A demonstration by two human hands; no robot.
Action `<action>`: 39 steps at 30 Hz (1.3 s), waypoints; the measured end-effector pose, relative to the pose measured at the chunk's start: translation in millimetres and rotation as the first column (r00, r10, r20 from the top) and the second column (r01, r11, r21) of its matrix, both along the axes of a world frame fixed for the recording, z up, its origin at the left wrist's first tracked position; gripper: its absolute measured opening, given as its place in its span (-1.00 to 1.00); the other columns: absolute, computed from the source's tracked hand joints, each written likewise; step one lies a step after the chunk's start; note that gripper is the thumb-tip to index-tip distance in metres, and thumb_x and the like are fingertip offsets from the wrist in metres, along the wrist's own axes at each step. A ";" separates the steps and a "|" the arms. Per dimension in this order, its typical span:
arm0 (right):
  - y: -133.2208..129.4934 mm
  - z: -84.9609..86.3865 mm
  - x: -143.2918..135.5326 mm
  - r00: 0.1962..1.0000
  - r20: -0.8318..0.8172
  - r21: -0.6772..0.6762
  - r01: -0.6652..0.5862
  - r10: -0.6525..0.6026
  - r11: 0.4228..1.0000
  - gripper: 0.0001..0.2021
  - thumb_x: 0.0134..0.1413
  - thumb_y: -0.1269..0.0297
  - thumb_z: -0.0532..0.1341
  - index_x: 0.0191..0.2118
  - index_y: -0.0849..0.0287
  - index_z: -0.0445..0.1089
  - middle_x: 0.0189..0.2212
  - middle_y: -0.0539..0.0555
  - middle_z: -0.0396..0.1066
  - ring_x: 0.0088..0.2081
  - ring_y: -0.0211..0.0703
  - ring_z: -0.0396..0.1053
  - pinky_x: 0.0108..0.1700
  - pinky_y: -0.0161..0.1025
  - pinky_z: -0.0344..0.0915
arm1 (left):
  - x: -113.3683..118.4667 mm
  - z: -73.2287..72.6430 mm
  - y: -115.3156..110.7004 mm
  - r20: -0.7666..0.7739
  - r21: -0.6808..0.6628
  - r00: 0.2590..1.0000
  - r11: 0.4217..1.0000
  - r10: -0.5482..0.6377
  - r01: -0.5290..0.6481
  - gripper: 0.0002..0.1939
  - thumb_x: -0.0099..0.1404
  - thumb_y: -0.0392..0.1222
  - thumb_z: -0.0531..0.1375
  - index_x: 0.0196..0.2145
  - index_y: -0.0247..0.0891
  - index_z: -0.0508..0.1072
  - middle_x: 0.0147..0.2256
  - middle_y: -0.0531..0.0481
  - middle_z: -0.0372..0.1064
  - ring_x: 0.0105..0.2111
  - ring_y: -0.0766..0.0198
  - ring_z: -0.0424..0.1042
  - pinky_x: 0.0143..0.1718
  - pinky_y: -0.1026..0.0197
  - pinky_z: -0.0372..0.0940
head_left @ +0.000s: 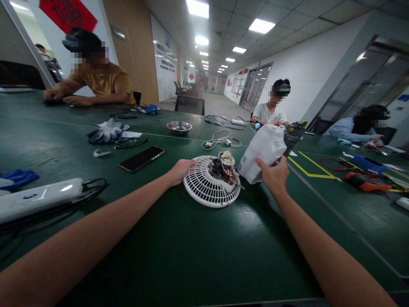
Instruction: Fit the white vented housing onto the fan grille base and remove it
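One steel bowl (179, 126), contents unseen

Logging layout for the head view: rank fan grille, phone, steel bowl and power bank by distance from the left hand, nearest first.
1. Fan grille: touched by the left hand, at its left rim.
2. Phone: just left of the hand.
3. Steel bowl: farther back on the table.
4. Power bank: far left, near the table edge.
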State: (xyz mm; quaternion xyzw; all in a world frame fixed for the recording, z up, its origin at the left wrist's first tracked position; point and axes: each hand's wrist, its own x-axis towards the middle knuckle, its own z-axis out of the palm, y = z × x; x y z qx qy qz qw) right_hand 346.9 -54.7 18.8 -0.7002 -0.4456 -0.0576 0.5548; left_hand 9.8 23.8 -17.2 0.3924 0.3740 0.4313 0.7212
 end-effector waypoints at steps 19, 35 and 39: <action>13.1 -9.3 75.8 0.998 -0.055 0.185 0.029 -0.019 0.982 -0.18 -0.15 -0.08 0.43 0.19 0.21 0.22 -0.01 0.28 0.47 -0.08 0.10 0.48 0.00 0.07 0.38 | 1.0 -1.8 2.3 0.010 -0.016 1.000 1.000 0.022 -0.022 -0.87 0.38 -0.39 0.20 -0.24 -0.49 0.56 -0.35 -0.26 0.58 -0.41 0.18 0.60 -0.29 0.17 0.52; -4.8 13.4 35.4 0.986 0.149 0.359 -0.124 0.075 0.925 -0.25 -0.09 0.05 0.41 0.22 0.16 0.23 0.10 0.21 0.38 0.06 0.10 0.40 -0.03 -0.01 0.37 | -1.8 -4.1 4.6 -0.016 0.000 1.000 1.000 0.001 -0.001 -0.86 0.40 -0.37 0.19 -0.22 -0.49 0.55 -0.34 -0.24 0.57 -0.40 0.20 0.60 -0.29 0.19 0.52; -8.2 5.8 -0.5 0.951 0.165 0.142 -0.284 0.260 0.948 -0.30 -0.09 -0.02 0.40 0.17 0.18 0.33 0.03 0.22 0.46 -0.07 0.06 0.44 -0.06 -0.02 0.38 | -2.1 -2.5 3.3 -0.004 -0.003 1.000 1.000 0.002 -0.002 -0.87 0.39 -0.38 0.20 -0.23 -0.48 0.55 -0.32 -0.25 0.58 -0.38 0.20 0.61 -0.28 0.20 0.53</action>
